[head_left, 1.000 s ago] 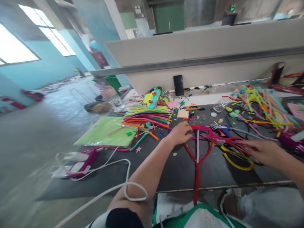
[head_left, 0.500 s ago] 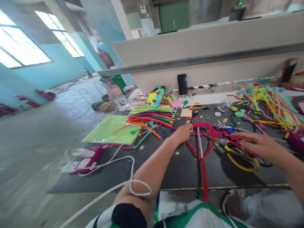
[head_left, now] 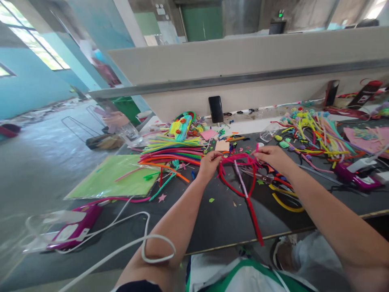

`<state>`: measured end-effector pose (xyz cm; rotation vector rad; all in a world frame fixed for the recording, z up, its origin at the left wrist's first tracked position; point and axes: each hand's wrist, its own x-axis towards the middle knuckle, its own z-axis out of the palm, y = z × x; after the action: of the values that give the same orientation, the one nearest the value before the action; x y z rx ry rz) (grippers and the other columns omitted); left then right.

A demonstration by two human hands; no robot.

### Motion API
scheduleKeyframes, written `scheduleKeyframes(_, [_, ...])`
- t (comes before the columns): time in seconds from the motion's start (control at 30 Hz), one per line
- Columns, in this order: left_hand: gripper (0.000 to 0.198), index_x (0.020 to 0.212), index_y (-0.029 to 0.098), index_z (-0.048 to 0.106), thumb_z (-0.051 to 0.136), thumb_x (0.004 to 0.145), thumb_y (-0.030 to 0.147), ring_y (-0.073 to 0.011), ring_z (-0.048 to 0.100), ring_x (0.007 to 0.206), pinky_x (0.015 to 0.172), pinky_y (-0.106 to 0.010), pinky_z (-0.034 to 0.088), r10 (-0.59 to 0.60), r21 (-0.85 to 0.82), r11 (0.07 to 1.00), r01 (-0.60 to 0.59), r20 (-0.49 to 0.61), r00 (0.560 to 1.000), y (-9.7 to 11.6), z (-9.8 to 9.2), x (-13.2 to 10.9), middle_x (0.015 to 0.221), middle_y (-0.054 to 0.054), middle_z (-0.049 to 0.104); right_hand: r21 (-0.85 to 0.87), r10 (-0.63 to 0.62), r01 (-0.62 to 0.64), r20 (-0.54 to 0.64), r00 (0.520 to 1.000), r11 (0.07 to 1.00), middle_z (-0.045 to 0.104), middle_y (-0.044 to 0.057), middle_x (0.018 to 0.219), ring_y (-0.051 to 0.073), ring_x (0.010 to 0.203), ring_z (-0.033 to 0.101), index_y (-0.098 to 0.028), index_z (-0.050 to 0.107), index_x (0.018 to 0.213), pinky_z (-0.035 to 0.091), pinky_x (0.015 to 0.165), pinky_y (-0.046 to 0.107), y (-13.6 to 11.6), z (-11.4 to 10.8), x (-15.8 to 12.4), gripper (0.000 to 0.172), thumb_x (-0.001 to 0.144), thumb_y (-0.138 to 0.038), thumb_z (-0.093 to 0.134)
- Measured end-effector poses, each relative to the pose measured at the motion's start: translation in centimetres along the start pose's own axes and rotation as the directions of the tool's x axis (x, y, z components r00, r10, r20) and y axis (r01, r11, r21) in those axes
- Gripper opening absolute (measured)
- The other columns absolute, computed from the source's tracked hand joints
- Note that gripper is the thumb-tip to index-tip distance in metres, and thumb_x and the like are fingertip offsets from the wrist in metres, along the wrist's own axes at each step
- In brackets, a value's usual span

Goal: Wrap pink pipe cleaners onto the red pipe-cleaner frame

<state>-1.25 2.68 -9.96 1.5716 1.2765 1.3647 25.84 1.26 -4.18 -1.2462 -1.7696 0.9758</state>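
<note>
My left hand is closed on the left side of a red and pink pipe-cleaner loop that lies on the dark table. Its red stem runs toward the table's front edge. My right hand pinches the loop's top right end, where a short pink tip sticks up. A pale pink pipe cleaner crosses the loop's middle. Scissors lie just under my right wrist, beside a yellow pipe-cleaner curve.
A stack of coloured pipe cleaners and a green sheet lie to the left. A black phone leans on the back wall. More pipe cleaners are piled at the right. Pink glue guns sit at both sides, with a white cable.
My right hand has moved left and up from the yellow curve to the top of the red loop and now pinches it. The camera has swung to the right.
</note>
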Motion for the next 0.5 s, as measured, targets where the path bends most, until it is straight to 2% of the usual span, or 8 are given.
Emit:
scheduleKeyframes(0.07, [0.016, 0.087, 0.015, 0.064, 0.06, 0.075, 0.025, -0.0115, 0.058, 0.065, 0.063, -0.022, 0.044, -0.004, -0.025, 1.0, 0.003, -0.027, 1.0, 0.1, -0.2, 0.1, 0.071, 0.0, 0.064, -0.171, -0.152, 0.148, -0.01, 0.988, 0.974, 0.069, 0.005, 0.083, 0.018, 0.077, 0.06, -0.017, 0.073, 0.084, 0.045, 0.071, 0.027, 0.3, 1.0, 2.2, 0.028, 0.076, -0.041, 0.062])
scheduleKeyframes(0.1, [0.016, 0.087, 0.015, 0.064, 0.06, 0.075, 0.025, -0.0113, 0.058, 0.065, 0.062, -0.022, 0.044, -0.005, -0.036, 0.999, 0.004, -0.035, 0.999, 0.1, -0.3, 0.1, 0.07, 0.0, 0.063, -0.186, -0.188, 0.184, -0.003, 0.982, 0.965, 0.07, 0.005, 0.087, 0.019, 0.081, 0.061, -0.017, 0.073, 0.083, 0.044, 0.074, 0.027, 0.5, 1.5, 3.3, 0.027, 0.077, -0.04, 0.061])
scheduleKeyframes(0.23, [0.02, 0.09, 0.015, 0.067, 0.062, 0.074, 0.026, -0.0106, 0.057, 0.063, 0.058, -0.02, 0.041, -0.012, -0.079, 0.997, 0.007, -0.066, 0.998, -0.2, -1.2, 0.4, 0.068, 0.001, 0.063, -0.211, -0.132, 0.164, 0.159, 0.978, 0.964, 0.07, 0.004, 0.082, 0.016, 0.074, 0.059, -0.015, 0.071, 0.088, 0.043, 0.071, 0.026, 1.6, 3.4, 5.8, 0.029, 0.083, -0.036, 0.052])
scheduleKeyframes(0.3, [0.022, 0.091, 0.015, 0.069, 0.064, 0.073, 0.027, -0.0098, 0.056, 0.063, 0.058, -0.02, 0.041, -0.016, -0.114, 0.994, 0.004, -0.11, 0.994, -0.5, -1.6, 0.6, 0.069, 0.001, 0.063, -0.278, -0.128, 0.181, 0.198, 0.972, 0.943, 0.069, 0.004, 0.08, 0.015, 0.072, 0.057, -0.015, 0.07, 0.086, 0.041, 0.069, 0.025, 2.0, 3.9, 5.7, 0.028, 0.084, -0.034, 0.05])
scheduleKeyframes(0.4, [0.024, 0.089, 0.015, 0.071, 0.068, 0.069, 0.029, -0.0082, 0.054, 0.062, 0.059, -0.02, 0.042, -0.026, -0.201, 0.979, -0.011, -0.179, 0.984, -0.6, -1.9, 1.0, 0.074, 0.0, 0.065, -0.354, -0.137, 0.198, 0.189, 0.972, 0.914, 0.066, 0.002, 0.073, 0.014, 0.069, 0.054, -0.016, 0.068, 0.081, 0.037, 0.064, 0.024, 1.9, 4.1, 4.3, 0.028, 0.085, -0.034, 0.048])
scheduleKeyframes(0.5, [0.025, 0.087, 0.014, 0.071, 0.071, 0.066, 0.028, -0.0069, 0.052, 0.057, 0.055, -0.02, 0.041, -0.051, -0.274, 0.962, 0.009, -0.148, 0.988, -0.2, -1.8, 1.0, 0.07, 0.001, 0.064, -0.419, -0.11, 0.167, 0.157, 0.981, 0.893, 0.057, -0.001, 0.059, 0.013, 0.059, 0.048, -0.017, 0.064, 0.071, 0.032, 0.057, 0.023, 1.2, 3.9, 2.2, 0.031, 0.085, -0.038, 0.047])
